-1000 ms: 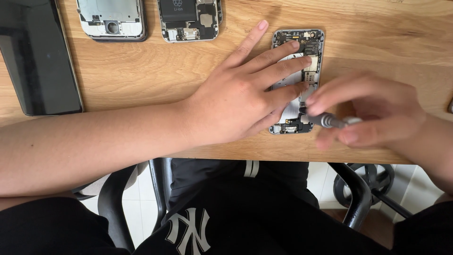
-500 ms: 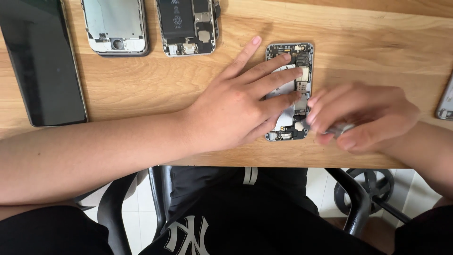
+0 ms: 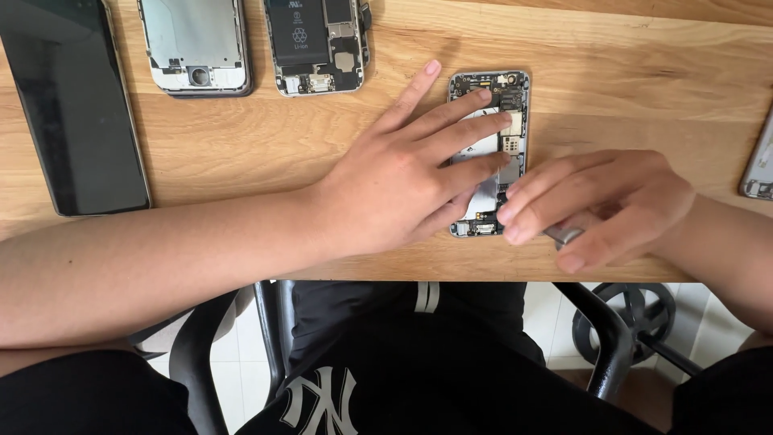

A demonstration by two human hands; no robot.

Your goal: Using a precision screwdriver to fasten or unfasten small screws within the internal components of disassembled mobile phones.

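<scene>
Opened phone (image 3: 515, 121) lies at center right on the desk (image 3: 628, 89), pinned flat by the spread left hand (image 3: 403, 181). Right hand (image 3: 596, 205) fingers pinch a small metal tool (image 3: 564, 236); press steadily and keep it upright.

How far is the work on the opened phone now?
Done: the phone lies open, its inner parts bare. In hand: the left hand presses it flat on the table, and the right hand holds a small metal tool at its lower edge. Left: parts remain inside; it is not closed.
</scene>
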